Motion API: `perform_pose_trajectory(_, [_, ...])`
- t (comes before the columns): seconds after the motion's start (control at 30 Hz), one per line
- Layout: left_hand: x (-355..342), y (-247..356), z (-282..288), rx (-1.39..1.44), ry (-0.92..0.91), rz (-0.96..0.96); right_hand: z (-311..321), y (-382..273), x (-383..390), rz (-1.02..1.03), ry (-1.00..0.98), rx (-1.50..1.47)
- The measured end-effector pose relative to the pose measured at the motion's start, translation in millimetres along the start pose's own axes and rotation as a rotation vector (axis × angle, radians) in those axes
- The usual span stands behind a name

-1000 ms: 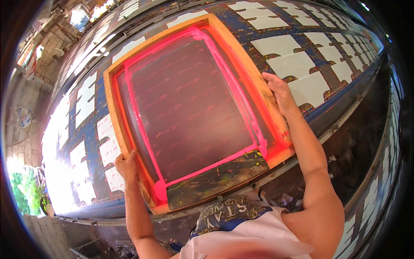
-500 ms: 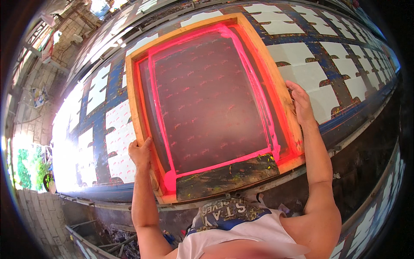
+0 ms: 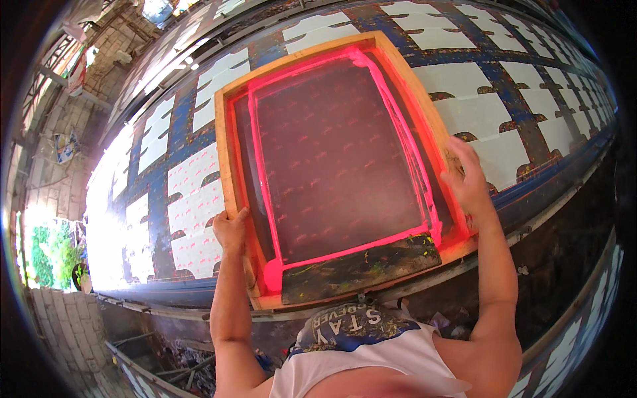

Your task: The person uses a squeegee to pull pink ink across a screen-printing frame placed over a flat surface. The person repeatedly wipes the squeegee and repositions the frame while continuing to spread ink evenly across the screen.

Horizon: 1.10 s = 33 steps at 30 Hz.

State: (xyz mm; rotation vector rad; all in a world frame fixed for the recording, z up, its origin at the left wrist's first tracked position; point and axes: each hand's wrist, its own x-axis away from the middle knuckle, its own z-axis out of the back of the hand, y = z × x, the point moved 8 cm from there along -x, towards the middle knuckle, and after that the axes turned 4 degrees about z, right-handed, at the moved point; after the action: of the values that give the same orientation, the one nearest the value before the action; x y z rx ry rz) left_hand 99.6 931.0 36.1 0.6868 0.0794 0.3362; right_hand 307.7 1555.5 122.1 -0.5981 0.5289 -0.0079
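A wooden-framed printing screen (image 3: 338,159) lies tilted across the long table in front of me. Its dark mesh carries rows of small pink marks, bordered by bright pink ink. My left hand (image 3: 231,230) is closed round the frame's left rail, with the thumb on top. Beside the right rail, my right hand (image 3: 466,178) has its fingers apart and slightly bent; whether it touches the wood is hard to tell. A dark, stained strip (image 3: 361,268) covers the screen's near end, next to my body.
White cut pieces (image 3: 464,93) lie in rows on the blue, paint-spotted table (image 3: 156,232). Left of the screen, one piece (image 3: 192,189) bears small pink prints. A rail (image 3: 537,222) runs along the near table edge. A block wall (image 3: 63,325) stands at the far left.
The screen has shifted a little to the right and nearer to me. My right hand's fingers have lifted and bent away from the rail, while the left keeps its grip.
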Motion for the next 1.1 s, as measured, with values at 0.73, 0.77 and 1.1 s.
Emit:
perform_pose_trajectory(0.73, [2.4, 7.3, -12.1, 0.069, 0.09, -0.198, -135.0, -238.9, 58.8, 0.437, -0.528, 0.193])
perform_pose_trajectory(0.77, [2.8, 8.1, -12.2, 0.056, 0.085, -0.21, -132.1, -236.3, 52.3, 0.415, -0.527, 0.164])
perform_pose_trajectory(1.1, [3.9, 7.7, -8.3, 0.034, 0.087, -0.186, -130.2, -177.2, 25.9, 0.031, -0.681, -0.058])
